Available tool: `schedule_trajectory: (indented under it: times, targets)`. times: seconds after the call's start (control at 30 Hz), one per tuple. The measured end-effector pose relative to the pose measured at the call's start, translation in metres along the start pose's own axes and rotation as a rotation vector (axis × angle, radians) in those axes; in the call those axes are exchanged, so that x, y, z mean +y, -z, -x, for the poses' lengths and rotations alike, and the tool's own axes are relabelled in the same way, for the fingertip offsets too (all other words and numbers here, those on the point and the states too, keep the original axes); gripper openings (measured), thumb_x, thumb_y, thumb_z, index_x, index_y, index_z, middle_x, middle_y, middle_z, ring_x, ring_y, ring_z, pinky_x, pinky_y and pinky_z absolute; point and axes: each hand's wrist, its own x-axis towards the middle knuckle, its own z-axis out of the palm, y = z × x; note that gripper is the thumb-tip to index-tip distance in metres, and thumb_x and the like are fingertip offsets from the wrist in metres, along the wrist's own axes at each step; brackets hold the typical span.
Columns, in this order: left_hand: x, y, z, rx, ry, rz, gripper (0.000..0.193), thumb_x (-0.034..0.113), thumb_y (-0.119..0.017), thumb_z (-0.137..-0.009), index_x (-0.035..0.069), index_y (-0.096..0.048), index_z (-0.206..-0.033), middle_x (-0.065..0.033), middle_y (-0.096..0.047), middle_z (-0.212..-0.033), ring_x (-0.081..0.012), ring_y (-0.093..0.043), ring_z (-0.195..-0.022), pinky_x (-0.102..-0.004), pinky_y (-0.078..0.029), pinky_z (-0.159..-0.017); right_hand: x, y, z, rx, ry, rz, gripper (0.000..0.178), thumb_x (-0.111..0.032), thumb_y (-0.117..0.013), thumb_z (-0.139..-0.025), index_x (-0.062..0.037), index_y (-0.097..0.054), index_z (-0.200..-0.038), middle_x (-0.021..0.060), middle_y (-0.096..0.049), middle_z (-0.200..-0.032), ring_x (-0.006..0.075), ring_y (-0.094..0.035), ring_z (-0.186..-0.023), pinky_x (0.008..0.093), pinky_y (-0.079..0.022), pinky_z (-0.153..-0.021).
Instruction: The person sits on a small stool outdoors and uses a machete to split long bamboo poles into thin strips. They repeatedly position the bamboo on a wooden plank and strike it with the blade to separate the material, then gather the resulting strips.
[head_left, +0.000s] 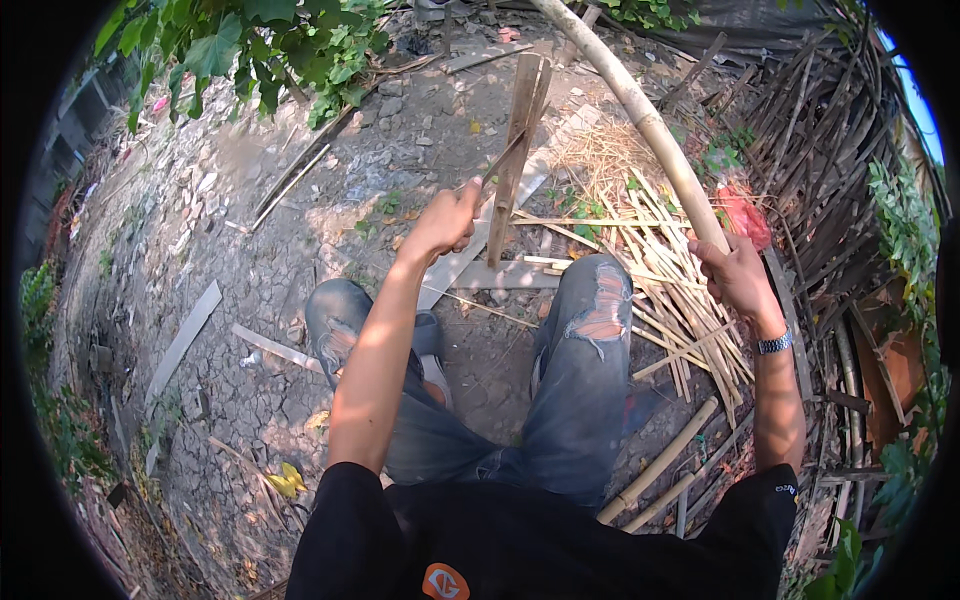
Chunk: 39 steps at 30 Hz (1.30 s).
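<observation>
My left hand (pixel 447 222) is closed on a knife (pixel 503 158) with a thin dark blade, its handle mostly hidden in the fist. The blade tip reaches to an upright split wooden post (pixel 508 190) in front of my knees; whether the two touch I cannot tell. My right hand (pixel 738 275) grips the near end of a long, pale bamboo pole (pixel 655 125), which rises away to the far top edge of the view. Beneath and beside that hand lies a loose pile of thin split bamboo strips (pixel 690 315).
Pale shavings (pixel 605 150) lie beyond the strips. Cut bamboo lengths (pixel 660 460) rest by my right hip. Stacked sticks (pixel 800 150) and a red plastic bag (pixel 743 215) are on the right. Flat boards (pixel 185 335) lie on cracked soil at left; leafy branches (pixel 260 50) hang far left.
</observation>
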Motion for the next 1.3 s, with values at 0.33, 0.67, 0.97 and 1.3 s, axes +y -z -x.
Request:
schedule_trajectory:
  times: [0.33,0.67,0.97,1.3]
  targets:
    - [0.037,0.033,-0.047,-0.075,0.148,-0.069,0.052,0.055,-0.039,-0.104,0.011,-0.045,-0.077,0.0067,-0.031,-0.056,-0.0086,-0.031,-0.047,-0.0279,-0.026,-0.045,-0.098,0.180,-0.051,0.421,0.987,-0.750,0.017,-0.015,-0.058,-0.102,0.0002,-0.050,-0.100,0.0008,-0.041,-0.083,0.0100,-0.042,-0.076,0.0297,-0.040,-0.073]
    - [0.026,0.015,-0.074,-0.085,0.285,-0.367,0.051,0.048,-0.040,-0.104,0.000,-0.055,-0.099,0.0062,-0.038,-0.063,-0.0079,-0.036,-0.050,-0.0283,-0.029,-0.044,0.091,-0.077,-0.086,-0.296,-0.232,0.221,0.028,-0.022,-0.070,-0.087,0.0013,-0.064,-0.103,0.0027,-0.060,-0.069,0.0111,-0.056,-0.052,0.0261,-0.044,-0.047]
    - [-0.028,0.044,-0.095,-0.025,0.318,-0.170,0.051,0.052,-0.043,-0.102,0.003,-0.053,-0.090,0.0023,-0.041,-0.060,-0.0089,-0.039,-0.045,-0.0308,-0.031,-0.040,-0.067,0.057,-0.106,0.345,0.598,-0.550,0.025,-0.020,-0.068,-0.097,-0.0003,-0.057,-0.107,0.0008,-0.050,-0.079,0.0077,-0.046,-0.062,0.0238,-0.038,-0.057]
    - [-0.046,0.006,-0.120,-0.098,0.258,-0.146,0.053,0.052,-0.043,-0.101,0.002,-0.055,-0.088,0.0025,-0.040,-0.056,-0.0103,-0.039,-0.044,-0.0318,-0.029,-0.040,0.163,-0.094,-0.038,-0.246,-0.160,0.313,0.017,-0.010,-0.066,-0.091,-0.0010,-0.059,-0.102,-0.0017,-0.054,-0.063,0.0066,-0.047,-0.045,0.0243,-0.038,-0.041]
